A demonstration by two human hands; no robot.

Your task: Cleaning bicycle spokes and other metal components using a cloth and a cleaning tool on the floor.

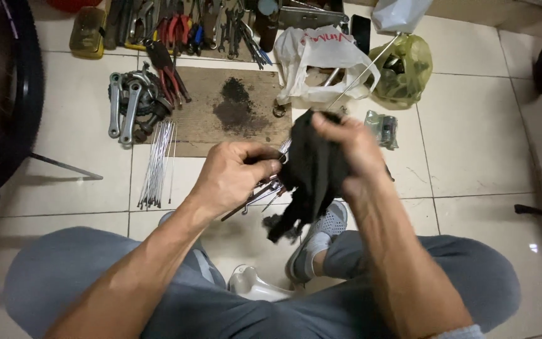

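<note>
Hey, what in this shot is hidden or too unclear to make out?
Head view only:
- Metal part in left hand: mostly hidden by fingers and black rag.
- Right hand fingers: partly buried in the rag.
- White bag contents: hidden.
- Tool row: cut off by top edge.

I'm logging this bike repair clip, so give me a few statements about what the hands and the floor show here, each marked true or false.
1. The right hand grips a black rag. True.
2. The left hand is empty. False: it holds a bunch of thin metal spokes against the rag.
3. A loose bundle of spokes lies on the tiled floor. True.
4. The crank arms lie right of the white plastic bag. False: they lie left of it, beside the brown mat.
</note>
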